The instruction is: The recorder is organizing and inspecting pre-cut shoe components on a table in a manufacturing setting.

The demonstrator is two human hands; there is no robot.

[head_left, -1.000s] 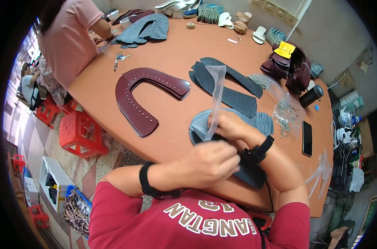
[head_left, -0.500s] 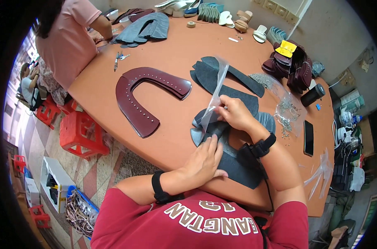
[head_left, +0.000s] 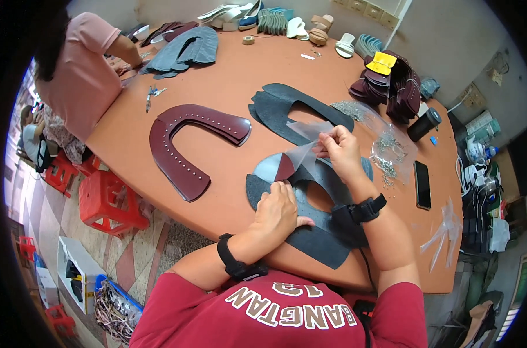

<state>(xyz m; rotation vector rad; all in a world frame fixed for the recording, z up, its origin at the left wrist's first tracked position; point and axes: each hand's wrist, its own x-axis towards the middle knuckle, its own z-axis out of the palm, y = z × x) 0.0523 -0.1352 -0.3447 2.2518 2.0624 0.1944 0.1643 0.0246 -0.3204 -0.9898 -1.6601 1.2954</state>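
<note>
A dark grey U-shaped shoe upper lies before me, its rounded left end showing a pale patch and a small maroon wedge. My left hand is closed at this end, fingers curled against the edge of the wedge, thumb stretched along the grey surface. My right hand pinches a sheet of clear plastic film, raised above the upper and running down to the wedge. Just behind lies a stack of dark grey uppers. To the left rests a maroon upper with a row of metal studs.
Loose metal studs lie on plastic at the right, near a phone and a black bottle. Clear plastic strips lie at the right edge. Stacked maroon uppers stand farther back. Another person works at the far left.
My right hand has drawn the film rightward, uncovering the pale patch and maroon wedge. My left hand has gone from lying flat to curled fingers. The whole view has shifted slightly.
</note>
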